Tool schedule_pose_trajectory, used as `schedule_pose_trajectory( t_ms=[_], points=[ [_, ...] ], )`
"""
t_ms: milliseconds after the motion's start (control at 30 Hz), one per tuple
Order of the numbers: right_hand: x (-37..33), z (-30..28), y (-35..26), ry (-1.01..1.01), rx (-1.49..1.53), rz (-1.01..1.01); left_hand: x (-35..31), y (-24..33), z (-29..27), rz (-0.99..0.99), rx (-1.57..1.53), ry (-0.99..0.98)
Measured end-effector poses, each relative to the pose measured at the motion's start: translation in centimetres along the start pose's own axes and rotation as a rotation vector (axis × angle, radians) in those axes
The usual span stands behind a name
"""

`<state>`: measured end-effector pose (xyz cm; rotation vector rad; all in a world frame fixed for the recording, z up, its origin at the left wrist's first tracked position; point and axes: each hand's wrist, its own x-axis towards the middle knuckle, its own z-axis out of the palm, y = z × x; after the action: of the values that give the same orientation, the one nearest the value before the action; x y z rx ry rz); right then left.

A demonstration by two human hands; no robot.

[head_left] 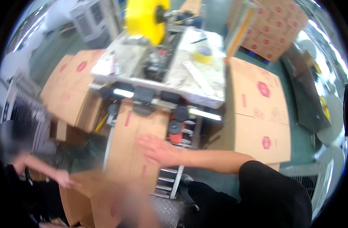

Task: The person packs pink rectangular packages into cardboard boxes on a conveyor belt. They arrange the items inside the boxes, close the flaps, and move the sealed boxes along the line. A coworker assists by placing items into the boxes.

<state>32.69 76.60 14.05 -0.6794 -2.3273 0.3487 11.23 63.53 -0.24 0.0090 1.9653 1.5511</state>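
A closed cardboard box (pixel 122 150) lies on the roller conveyor, its far end under the taping machine (pixel 143 100). Across its top rests my right hand (pixel 156 150), palm down with fingers stretched out, holding nothing. My left hand (pixel 130 197) is a motion smear at the lower edge, by the near end of that box and an open carton (pixel 99 209). Its fingers cannot be made out, nor whether it touches the carton. Another person's hand (pixel 65 178) is at the open carton's rim on the left.
On the machine's white top lie a yellow tape roll (pixel 203 54) and a pale strip (pixel 198 78). Flattened-looking cartons are stacked right (pixel 261 110) and left (pixel 73 87). A box pallet (pixel 274 28) stands far right. Bare rollers (pixel 166 180) and a metal tread plate (pixel 168 209) show nearby.
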Motion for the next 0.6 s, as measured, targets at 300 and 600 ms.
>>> schedule_pose_trajectory(
  t_ms=[300,600],
  points=[
    [-31.7,-19.1,-9.7,-0.539,-0.660,1.150,-3.5,2.5,-4.0,-0.057,0.215,-0.755],
    [-32.6,-30.0,-27.5,0.361,-0.881,0.454,-17.4,1.3,-21.9,0.623,0.648,-0.816]
  ],
)
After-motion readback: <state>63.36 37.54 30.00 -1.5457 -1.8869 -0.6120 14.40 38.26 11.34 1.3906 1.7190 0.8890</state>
